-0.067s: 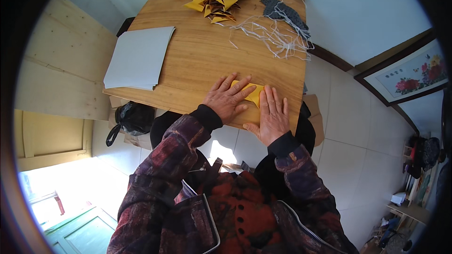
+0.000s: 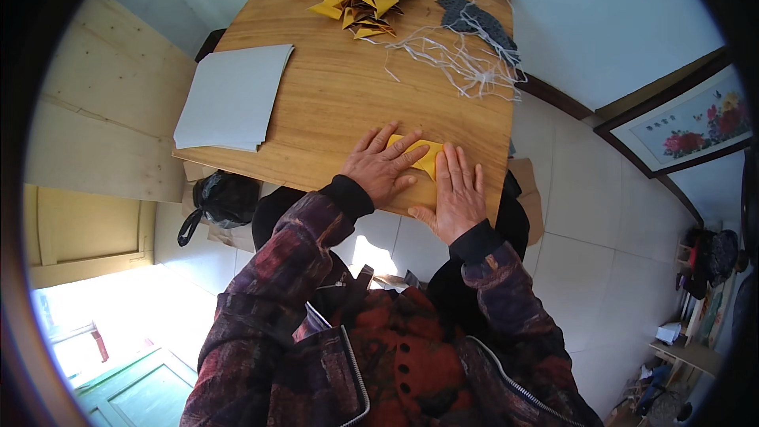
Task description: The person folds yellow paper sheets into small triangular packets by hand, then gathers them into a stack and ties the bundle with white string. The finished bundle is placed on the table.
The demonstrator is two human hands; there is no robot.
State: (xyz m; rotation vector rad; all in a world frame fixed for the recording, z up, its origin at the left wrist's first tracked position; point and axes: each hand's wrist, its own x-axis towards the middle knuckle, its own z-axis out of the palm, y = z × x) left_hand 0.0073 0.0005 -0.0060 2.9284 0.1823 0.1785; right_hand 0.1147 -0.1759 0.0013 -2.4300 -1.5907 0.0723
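A folded piece of yellow paper (image 2: 428, 160) lies flat near the front edge of the wooden table (image 2: 332, 95). My left hand (image 2: 379, 166) rests on its left part, fingers spread. On its right end lie the outstretched fingers of my right hand (image 2: 458, 198), palm down and thumb pointing left. Both hands press on the paper without gripping it, and they cover much of it. At the far side of the table sits a heap of folded yellow paper pieces (image 2: 383, 4), with some bundles tied in white string.
A stack of white sheets (image 2: 233, 95) lies at the table's left. Loose white strings (image 2: 474, 71) spread at the far right beside a grey textured cloth (image 2: 478, 22). A black plastic bag (image 2: 225, 199) stands on the floor at left. A framed flower picture (image 2: 688, 122) leans at right.
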